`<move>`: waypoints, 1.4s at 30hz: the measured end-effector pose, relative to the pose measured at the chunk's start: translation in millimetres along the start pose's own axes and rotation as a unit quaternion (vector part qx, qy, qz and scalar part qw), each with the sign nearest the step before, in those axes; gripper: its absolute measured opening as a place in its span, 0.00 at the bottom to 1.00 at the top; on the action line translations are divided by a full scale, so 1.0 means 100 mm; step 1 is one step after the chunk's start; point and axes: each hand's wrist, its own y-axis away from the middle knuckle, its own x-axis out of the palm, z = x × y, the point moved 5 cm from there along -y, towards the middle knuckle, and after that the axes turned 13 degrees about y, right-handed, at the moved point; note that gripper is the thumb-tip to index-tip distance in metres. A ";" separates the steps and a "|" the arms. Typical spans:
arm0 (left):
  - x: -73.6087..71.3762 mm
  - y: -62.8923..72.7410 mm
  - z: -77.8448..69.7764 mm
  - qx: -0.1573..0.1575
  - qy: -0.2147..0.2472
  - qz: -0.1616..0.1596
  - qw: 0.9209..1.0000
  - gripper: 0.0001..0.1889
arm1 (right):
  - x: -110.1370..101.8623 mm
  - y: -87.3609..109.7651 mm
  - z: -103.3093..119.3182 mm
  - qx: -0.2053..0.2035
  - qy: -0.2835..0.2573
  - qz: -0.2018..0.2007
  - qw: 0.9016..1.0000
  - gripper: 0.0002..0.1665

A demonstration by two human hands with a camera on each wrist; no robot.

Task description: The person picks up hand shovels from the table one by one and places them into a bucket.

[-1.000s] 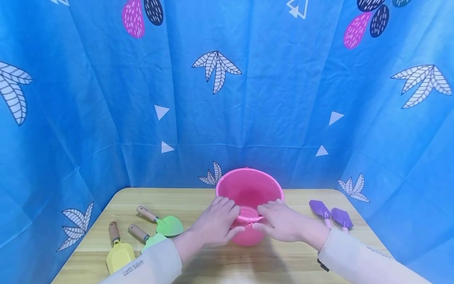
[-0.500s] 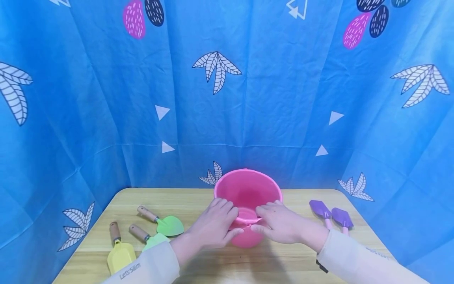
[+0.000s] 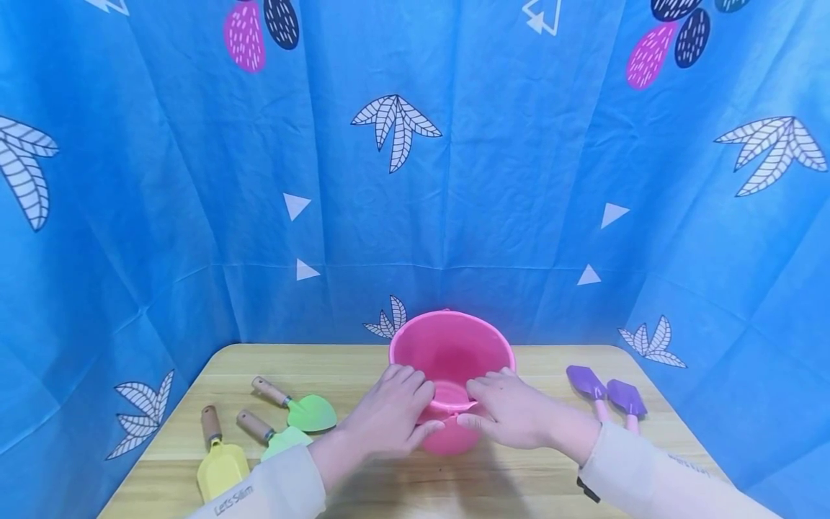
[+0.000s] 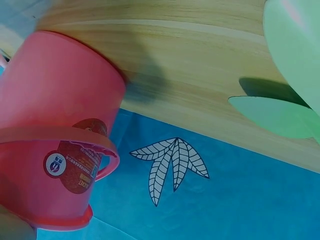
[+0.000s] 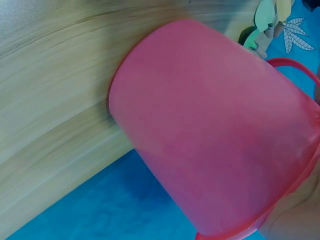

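Observation:
A pink bucket (image 3: 454, 342) stands at the middle of the table, its wide mouth facing up and toward me. My left hand (image 3: 392, 411) grips the near rim from the left, fingers hooked over the edge and thumb outside. From the right, my right hand (image 3: 512, 411) holds the same rim in a like way, the two thumbs close together. The left wrist view shows the bucket's side with a dark red label (image 4: 80, 167) and its handle (image 4: 55, 134) lying across it. Plain pink wall (image 5: 210, 130) fills much of the right wrist view. Fingertips inside the bucket are partly hidden.
On the left lie a green trowel (image 3: 313, 413), a light green scoop (image 3: 288, 437) partly behind the sleeve, and a yellow scoop (image 3: 222, 468). Two purple shovels (image 3: 586, 380) lie at the right. A blue patterned cloth (image 3: 506, 216) hangs behind the wooden table (image 3: 551, 476).
The bucket and both hands have shifted slightly left and toward me. Both hands keep their hold on the rim; the tools have not moved.

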 end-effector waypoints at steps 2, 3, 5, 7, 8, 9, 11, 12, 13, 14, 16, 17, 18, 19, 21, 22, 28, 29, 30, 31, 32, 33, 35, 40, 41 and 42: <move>0.00 0.01 0.00 0.000 -0.001 -0.001 1.000 0.19 | -0.01 0.00 0.01 0.000 -0.001 -0.001 1.000 0.21; 0.00 0.01 -0.01 -0.001 -0.001 -0.001 1.000 0.19 | -0.01 0.00 0.01 0.000 -0.002 -0.002 1.000 0.21; 0.00 0.02 -0.01 -0.003 -0.004 0.001 1.000 0.20 | -0.01 0.01 0.02 0.001 -0.003 -0.001 1.000 0.21; -0.01 0.03 -0.02 -0.004 -0.004 0.002 1.000 0.21 | 0.01 0.01 0.02 0.001 -0.003 0.002 1.000 0.22; -0.01 0.03 -0.02 -0.005 -0.004 0.003 1.000 0.21 | 0.01 0.01 0.03 0.001 -0.004 0.004 1.000 0.23; -0.01 0.04 -0.02 -0.005 -0.003 0.003 1.000 0.22 | 0.02 0.01 0.03 0.001 -0.004 0.005 1.000 0.25; -0.02 0.05 -0.03 -0.005 0.000 0.003 1.000 0.22 | 0.03 0.01 0.03 0.002 -0.003 0.008 1.000 0.27; -0.02 0.05 -0.03 -0.004 0.002 0.003 1.000 0.22 | 0.04 0.01 0.03 0.002 -0.003 0.008 1.000 0.28; -0.02 0.06 -0.04 -0.004 0.003 0.003 1.000 0.22 | 0.04 0.02 0.04 0.001 -0.003 0.007 1.000 0.29; -0.02 0.06 -0.04 -0.004 0.003 0.003 1.000 0.21 | 0.03 0.02 0.04 0.001 -0.003 0.007 1.000 0.29; -0.03 0.07 -0.05 -0.004 0.006 0.002 1.000 0.20 | 0.03 0.03 0.05 0.001 -0.005 0.007 1.000 0.29; -0.03 0.07 -0.05 -0.005 0.007 0.003 1.000 0.20 | 0.02 0.04 0.06 0.001 -0.005 0.008 1.000 0.28; -0.04 0.07 -0.05 -0.007 0.008 0.003 1.000 0.19 | 0.02 0.04 0.07 0.001 -0.006 0.008 1.000 0.27; -0.04 0.07 -0.05 -0.008 0.009 0.004 1.000 0.19 | 0.01 0.04 0.08 0.001 -0.006 0.009 1.000 0.27; -0.05 0.08 -0.06 -0.011 0.011 0.005 1.000 0.19 | 0.01 0.04 0.09 0.001 -0.008 0.010 1.000 0.26; -0.05 0.09 -0.06 -0.012 0.012 0.006 1.000 0.19 | 0.00 0.05 0.10 0.001 -0.008 0.011 1.000 0.26; -0.05 0.12 -0.07 -0.015 0.016 0.010 1.000 0.20 | 0.01 0.05 0.13 -0.003 -0.011 0.010 1.000 0.25; -0.05 0.13 -0.07 -0.015 0.017 0.010 1.000 0.20 | 0.01 0.06 0.13 -0.004 -0.010 0.010 1.000 0.25; -0.05 0.13 -0.07 -0.015 0.018 0.010 1.000 0.20 | 0.01 0.06 0.13 -0.005 -0.010 0.010 1.000 0.25; -0.06 0.14 -0.08 -0.016 0.018 0.009 1.000 0.20 | 0.01 0.06 0.14 -0.006 -0.011 0.010 1.000 0.25; -0.06 0.14 -0.08 -0.016 0.018 0.008 1.000 0.20 | 0.01 0.06 0.14 -0.007 -0.012 0.010 1.000 0.25; -0.06 0.15 -0.09 -0.017 0.017 0.007 1.000 0.20 | 0.01 0.06 0.15 -0.007 -0.013 0.011 1.000 0.25; -0.07 0.16 -0.10 -0.018 0.016 0.006 1.000 0.20 | 0.01 0.07 0.16 -0.007 -0.013 0.011 1.000 0.26; -0.08 0.19 -0.12 -0.018 0.018 0.002 1.000 0.24 | 0.01 0.08 0.18 -0.008 -0.013 0.007 1.000 0.30; -0.09 0.19 -0.13 -0.017 0.020 0.002 1.000 0.24 | 0.01 0.09 0.18 -0.008 -0.012 0.006 1.000 0.31; -0.09 0.19 -0.13 -0.017 0.020 0.001 1.000 0.25 | 0.01 0.09 0.18 -0.009 -0.012 0.005 1.000 0.31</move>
